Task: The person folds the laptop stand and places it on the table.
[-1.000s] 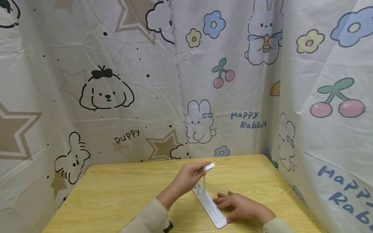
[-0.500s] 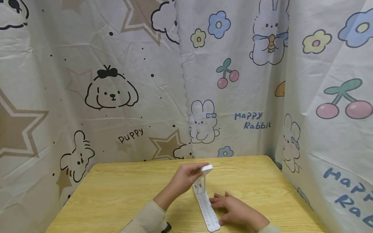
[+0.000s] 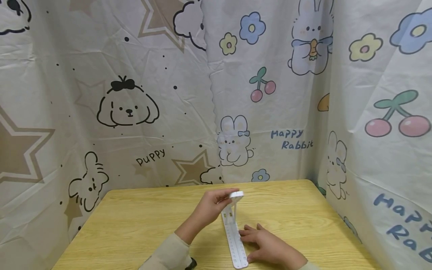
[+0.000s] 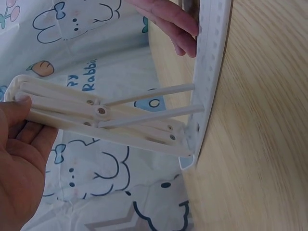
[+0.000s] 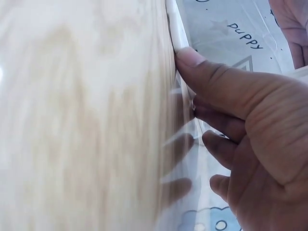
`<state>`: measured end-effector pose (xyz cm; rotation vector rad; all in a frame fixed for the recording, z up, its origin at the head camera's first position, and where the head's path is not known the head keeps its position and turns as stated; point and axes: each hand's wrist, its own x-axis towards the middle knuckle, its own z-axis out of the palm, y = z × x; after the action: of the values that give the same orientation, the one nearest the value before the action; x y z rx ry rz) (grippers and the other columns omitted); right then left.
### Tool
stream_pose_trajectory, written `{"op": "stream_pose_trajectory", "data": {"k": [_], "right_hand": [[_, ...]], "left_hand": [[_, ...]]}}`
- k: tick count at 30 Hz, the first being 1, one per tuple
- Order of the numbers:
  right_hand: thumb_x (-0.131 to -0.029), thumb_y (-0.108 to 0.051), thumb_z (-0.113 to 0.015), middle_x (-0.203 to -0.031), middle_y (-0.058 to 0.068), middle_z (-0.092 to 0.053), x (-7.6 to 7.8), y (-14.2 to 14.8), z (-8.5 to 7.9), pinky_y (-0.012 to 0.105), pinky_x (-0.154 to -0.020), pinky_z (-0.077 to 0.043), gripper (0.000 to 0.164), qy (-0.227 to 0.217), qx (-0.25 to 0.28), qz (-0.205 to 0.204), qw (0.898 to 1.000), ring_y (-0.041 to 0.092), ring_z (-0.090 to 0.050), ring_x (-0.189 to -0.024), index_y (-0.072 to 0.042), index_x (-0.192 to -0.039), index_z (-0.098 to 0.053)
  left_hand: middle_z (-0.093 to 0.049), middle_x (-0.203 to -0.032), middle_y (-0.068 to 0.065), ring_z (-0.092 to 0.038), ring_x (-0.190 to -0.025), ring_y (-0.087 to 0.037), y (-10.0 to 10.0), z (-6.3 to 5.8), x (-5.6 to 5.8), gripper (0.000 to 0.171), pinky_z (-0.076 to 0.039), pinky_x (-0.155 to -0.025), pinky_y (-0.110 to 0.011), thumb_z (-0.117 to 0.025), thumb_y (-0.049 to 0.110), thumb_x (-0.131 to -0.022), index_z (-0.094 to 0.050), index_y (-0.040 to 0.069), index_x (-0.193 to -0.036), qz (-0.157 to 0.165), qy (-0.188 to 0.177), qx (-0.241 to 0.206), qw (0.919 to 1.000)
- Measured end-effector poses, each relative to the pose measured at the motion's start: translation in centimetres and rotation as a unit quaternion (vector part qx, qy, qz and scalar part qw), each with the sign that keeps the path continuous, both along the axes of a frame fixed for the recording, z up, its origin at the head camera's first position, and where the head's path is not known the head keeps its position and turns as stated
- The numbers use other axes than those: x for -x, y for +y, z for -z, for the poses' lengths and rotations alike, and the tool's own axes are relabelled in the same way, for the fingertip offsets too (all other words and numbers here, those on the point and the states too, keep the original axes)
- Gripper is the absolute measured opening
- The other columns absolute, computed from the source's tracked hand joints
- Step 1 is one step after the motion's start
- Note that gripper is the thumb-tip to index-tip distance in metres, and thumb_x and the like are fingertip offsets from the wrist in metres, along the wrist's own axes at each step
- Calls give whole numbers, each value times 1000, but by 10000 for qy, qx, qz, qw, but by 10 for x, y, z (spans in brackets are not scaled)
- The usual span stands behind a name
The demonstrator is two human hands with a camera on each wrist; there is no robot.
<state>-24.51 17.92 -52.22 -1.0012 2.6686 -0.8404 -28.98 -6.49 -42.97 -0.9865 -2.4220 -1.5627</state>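
Observation:
A white plastic folding stand [image 3: 236,240] lies with its long flat base on the table, pointing toward me. Its hinged arm [image 4: 139,134] is raised at the far end, propped by two thin struts [image 4: 159,114]. My left hand [image 3: 210,206] pinches the top end of that arm between thumb and fingers. Along the right edge of the base, my right hand [image 3: 271,243] rests with fingers loosely spread. Its thumb [image 5: 190,57] touches the edge near the front end, as the right wrist view shows.
The yellow wood-grain table [image 3: 135,225] extends around the stand. Behind and at the right hangs a pale curtain [image 3: 185,123] printed with puppies, rabbits and cherries. A dark band [image 3: 191,263] shows under the left sleeve [image 3: 168,251].
The near end of the stand's base has swung left, so it points more straight toward me. My right hand has moved left with it; my left hand keeps its pinch on the raised arm.

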Motion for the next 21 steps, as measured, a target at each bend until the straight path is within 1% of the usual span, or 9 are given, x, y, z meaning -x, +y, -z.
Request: {"op": "stream_pose_trajectory", "data": {"k": [4, 8, 12, 15, 21], "right_hand": [[-77, -41, -85, -148, 7, -58, -2, -9, 0, 75, -117, -19, 66, 300, -114, 24, 9995, 38, -42, -146, -11, -134, -69], [-76, -41, -86, -145, 10, -60, -3, -15, 2, 77, -114, -23, 66, 524, -138, -4, 9985, 41, -45, -143, -10, -131, -70], [-76, -42, -86, -146, 8, -59, -3, -18, 2, 76, -115, -24, 66, 485, -210, 64, 9986, 40, -44, -144, -11, -131, -70], [-77, -42, -86, -148, 7, -58, -3, -19, 3, 75, -116, -23, 65, 370, -257, 124, 9989, 38, -43, -145, -12, -132, -70], [-79, -44, -84, -149, 7, -57, -1, -16, -1, 76, -116, -21, 63, 207, -229, 114, 9995, 38, -42, -146, -11, -132, -70]], "left_hand": [[-69, -134, 2, -67, -120, -19, -5, 2, 1, 40, -57, -96, -25, -65, 4, -99, -70, 24, -133, -35, -71, -69, 9999], [-69, -134, 2, -66, -121, -18, -9, 2, 0, 40, -56, -97, -25, -64, 3, -99, -70, 25, -133, 31, -216, -203, 9996], [-68, -135, 2, -65, -122, -16, -12, 3, 0, 41, -56, -97, -24, -63, 3, -100, -70, 26, -133, 85, -330, -285, 9990], [-68, -135, 3, -65, -122, -14, -14, 4, 1, 41, -56, -97, -24, -63, 2, -100, -70, 26, -133, 111, -385, -324, 9987], [-68, -135, 4, -65, -123, -14, -15, 3, 1, 41, -56, -98, -24, -63, 3, -100, -69, 25, -133, 132, -460, -368, 9982]]}}
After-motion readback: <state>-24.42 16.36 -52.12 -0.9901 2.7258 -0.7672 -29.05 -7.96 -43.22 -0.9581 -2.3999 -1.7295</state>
